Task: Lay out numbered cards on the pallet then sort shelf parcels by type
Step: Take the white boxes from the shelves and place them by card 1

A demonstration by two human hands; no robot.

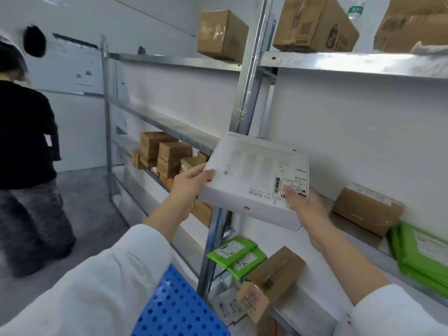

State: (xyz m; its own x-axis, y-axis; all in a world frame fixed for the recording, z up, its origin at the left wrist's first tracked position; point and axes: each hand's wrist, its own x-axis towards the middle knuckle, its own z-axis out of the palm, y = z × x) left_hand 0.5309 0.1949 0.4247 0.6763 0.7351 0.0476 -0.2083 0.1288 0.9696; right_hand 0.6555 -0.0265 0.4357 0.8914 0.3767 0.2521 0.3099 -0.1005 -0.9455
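Note:
I hold a flat white box (257, 175) with a shipping label and red logos in front of the metal shelving, above the middle shelf's edge. My left hand (188, 187) grips its left edge, thumb on top. My right hand (306, 204) grips its near right corner, thumb on the label. On the middle shelf (363, 238) to the right lie a brown parcel (367, 209) and a stack of green mailer bags (424, 255). The blue perforated pallet (177, 309) shows at the bottom. No numbered cards are visible.
Cardboard boxes (315, 23) sit on the top shelf. The lower shelf holds green mailers (236, 255) and a brown box (271, 282). Small brown boxes (167, 154) are stacked in the left bay. A person in a black top (26, 141) stands at the left.

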